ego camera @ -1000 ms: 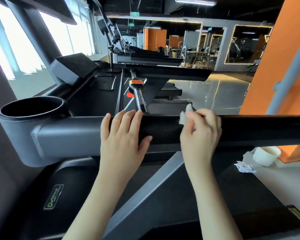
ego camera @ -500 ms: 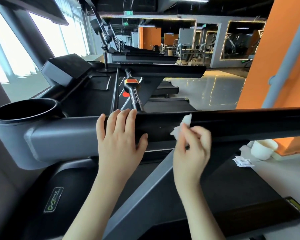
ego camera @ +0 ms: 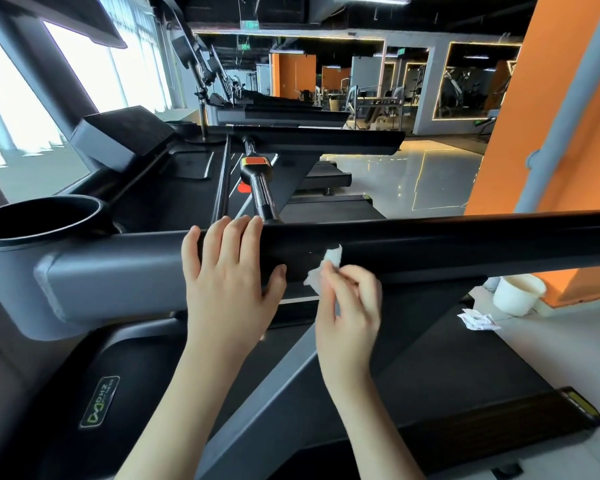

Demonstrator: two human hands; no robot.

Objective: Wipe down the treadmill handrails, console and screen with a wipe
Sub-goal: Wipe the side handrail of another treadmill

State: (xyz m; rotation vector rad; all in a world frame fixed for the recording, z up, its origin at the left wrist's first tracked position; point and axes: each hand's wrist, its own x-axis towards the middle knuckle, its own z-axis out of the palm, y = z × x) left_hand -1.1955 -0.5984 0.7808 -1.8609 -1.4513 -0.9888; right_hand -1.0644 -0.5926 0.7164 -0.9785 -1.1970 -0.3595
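Down from the rail's top since a second ago, my right hand (ego camera: 350,306) now pinches the white wipe (ego camera: 326,266) against the near face of the black handrail (ego camera: 465,244). My left hand (ego camera: 229,282) rests flat over the rail, fingers straight, gripping nothing. I judge long overlapping strokes best, following the rail's long axis, which runs left to right, away from the grey housing (ego camera: 84,278).

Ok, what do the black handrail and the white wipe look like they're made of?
The handrail: probably moulded plastic or rubbery coating, satin black; it shows a soft sheen along its top edge, no sharp reflections. The wipe: thin paper or nonwoven tissue, matte white; it crumples into ragged folds.
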